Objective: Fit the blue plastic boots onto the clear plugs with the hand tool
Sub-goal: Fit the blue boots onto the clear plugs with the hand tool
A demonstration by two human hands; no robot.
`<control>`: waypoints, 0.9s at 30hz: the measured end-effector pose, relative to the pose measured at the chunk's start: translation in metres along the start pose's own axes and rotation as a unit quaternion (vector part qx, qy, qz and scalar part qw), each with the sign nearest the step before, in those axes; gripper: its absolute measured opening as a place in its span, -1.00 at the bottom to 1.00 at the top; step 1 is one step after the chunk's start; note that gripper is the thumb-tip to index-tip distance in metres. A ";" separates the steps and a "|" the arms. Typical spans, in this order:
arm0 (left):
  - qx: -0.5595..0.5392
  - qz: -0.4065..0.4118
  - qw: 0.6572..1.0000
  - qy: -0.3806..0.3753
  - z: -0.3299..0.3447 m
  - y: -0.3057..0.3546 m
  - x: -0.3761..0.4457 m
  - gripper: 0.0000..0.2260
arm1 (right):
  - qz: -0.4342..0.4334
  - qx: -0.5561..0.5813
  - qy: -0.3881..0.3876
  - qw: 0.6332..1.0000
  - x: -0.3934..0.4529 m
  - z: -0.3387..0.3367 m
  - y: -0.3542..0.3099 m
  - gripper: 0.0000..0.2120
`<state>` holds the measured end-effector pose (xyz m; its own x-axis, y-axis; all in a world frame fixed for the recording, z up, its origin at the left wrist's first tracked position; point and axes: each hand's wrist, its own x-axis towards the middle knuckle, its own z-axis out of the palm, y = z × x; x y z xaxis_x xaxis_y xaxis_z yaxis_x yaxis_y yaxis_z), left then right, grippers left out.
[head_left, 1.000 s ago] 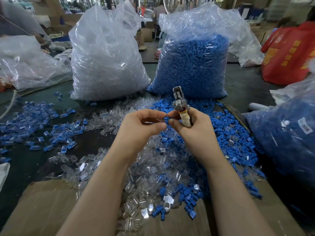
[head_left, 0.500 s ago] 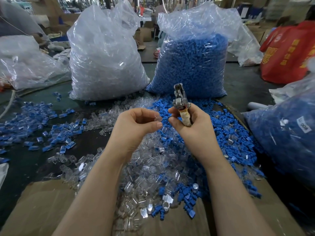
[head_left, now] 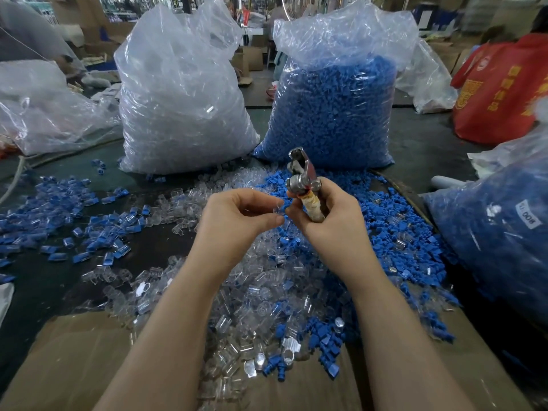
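Note:
My right hand (head_left: pixel 332 221) grips a metal hand tool (head_left: pixel 302 179) by its tape-wrapped handle, jaws pointing up and away. My left hand (head_left: pixel 234 218) pinches a small clear plug (head_left: pixel 277 209) between thumb and forefinger, right beside the tool hand's fingertips. Under both hands lies a heap of loose clear plugs (head_left: pixel 255 307). Loose blue boots (head_left: pixel 391 229) are piled to the right of it. More blue pieces (head_left: pixel 59 221) lie scattered on the dark table at the left.
A big bag of clear plugs (head_left: pixel 184 99) and a big bag of blue boots (head_left: pixel 335 105) stand at the back. Another blue-filled bag (head_left: pixel 498 232) sits at the right. Cardboard (head_left: pixel 74 366) covers the near table edge. A red bag (head_left: pixel 501 90) is at far right.
The two hands have drawn slightly apart, then closer at the fingertips. The blue piece seen between the fingers a second ago is gone; a clear plug now shows in the left fingers.

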<state>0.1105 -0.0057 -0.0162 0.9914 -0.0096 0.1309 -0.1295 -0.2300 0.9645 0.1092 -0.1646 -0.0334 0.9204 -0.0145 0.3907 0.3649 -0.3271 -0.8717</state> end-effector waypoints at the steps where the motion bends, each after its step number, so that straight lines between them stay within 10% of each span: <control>1: 0.004 0.002 1.000 0.002 0.001 0.000 0.000 -0.81 | 0.002 -0.003 0.001 1.000 0.000 0.000 0.000 -0.86; 27: -0.130 -0.024 0.990 0.043 0.002 0.000 0.001 -0.77 | 0.039 -0.005 -0.029 0.999 -0.001 -0.008 0.006 -0.88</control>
<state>0.1118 -0.0079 -0.0163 0.9926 0.0800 0.0912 -0.0938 0.0295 0.9952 0.1097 -0.1741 -0.0370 0.9528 0.0151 0.3034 0.2905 -0.3368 -0.8957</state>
